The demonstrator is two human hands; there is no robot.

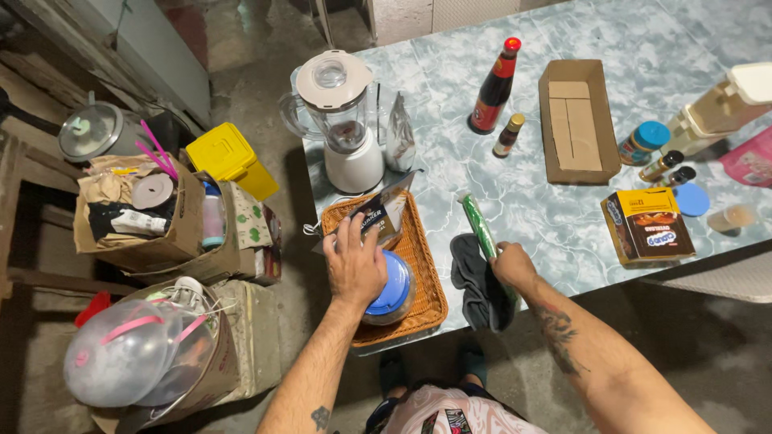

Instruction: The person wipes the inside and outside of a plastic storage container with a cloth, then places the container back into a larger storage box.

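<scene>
My left hand (pixel 354 265) rests inside a woven orange basket (pixel 424 265) at the table's near left corner, gripping a dark flat packet (pixel 378 215) that leans against the basket's back. A clear jar with a blue lid (pixel 392 291) lies in the basket just right of that hand. My right hand (pixel 511 265) is closed on the lower end of a long green tube-shaped pack (pixel 480 227) lying on the table. A dark grey cloth (pixel 476 281) sits crumpled beside and under the right hand.
A white blender (pixel 342 120) and a silver pouch (pixel 400 135) stand behind the basket. Farther right are a dark sauce bottle (pixel 494 87), a small bottle (pixel 508 135), an open cardboard tray (pixel 576 120), an orange box (pixel 648 225) and small jars. Cluttered boxes stand on the floor at left.
</scene>
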